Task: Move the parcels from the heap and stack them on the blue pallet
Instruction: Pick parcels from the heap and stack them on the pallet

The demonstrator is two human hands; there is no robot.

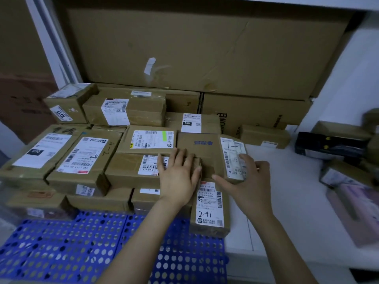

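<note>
Two hands reach over brown parcels (82, 160) stacked on the blue pallet (82, 242). Many lower parcels are half hidden by the ones on top, and the picture's edge cuts off the front of the pallet. At the far right the heap (348, 160) is blurry, so its parcels are hard to tell apart. The small words on the white labels cannot be read.

The pallet is hard plastic with rows of round holes. The parcels are cardboard blocks wrapped in shiny tape.

The right hand (250, 181) grips one box (196, 152) at the right end of the stack's top. Its thumb is at the near edge and its fingers curl over the labelled side. The left hand (178, 177) lies flat at the box's left edge, fingers straight and a little apart.

The box lies flat, blue mark up, label facing right. Its long side seems to run away from the person, toward the big cardboard sheet (205, 48) at the back.
</note>
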